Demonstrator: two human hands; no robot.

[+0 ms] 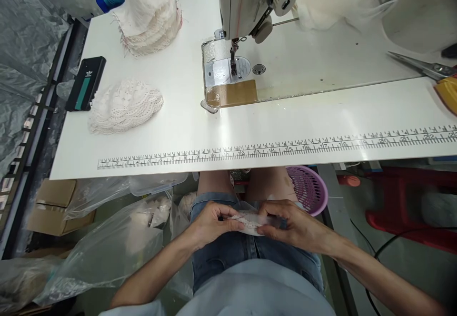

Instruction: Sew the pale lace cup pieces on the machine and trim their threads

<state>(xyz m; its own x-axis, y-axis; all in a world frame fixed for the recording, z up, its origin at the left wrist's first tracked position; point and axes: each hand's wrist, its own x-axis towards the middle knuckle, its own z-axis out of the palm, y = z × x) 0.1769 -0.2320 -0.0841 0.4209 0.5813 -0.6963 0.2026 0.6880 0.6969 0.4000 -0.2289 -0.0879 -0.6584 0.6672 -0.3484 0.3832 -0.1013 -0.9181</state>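
Note:
Over my lap, below the table's front edge, both hands hold a small white lacy fabric piece (249,222). My left hand (216,223) pinches its left end between thumb and fingers. At the other end my right hand (283,221) grips it, with some sheer material showing around the fingers. Part of the piece is hidden behind the fingers. On the table lies a flat pile of white lace pieces (124,106), and behind it stands a stack of white fabric pieces (152,18) with loose threads at the edges.
A sewing machine (237,2) stands on the white table (178,130), which has a printed ruler along its front. Scissors (428,66) with yellow handles lie at right, a black phone (85,83) at left. A purple basket (310,190), a cardboard box (52,211) and plastic bags (107,244) sit below.

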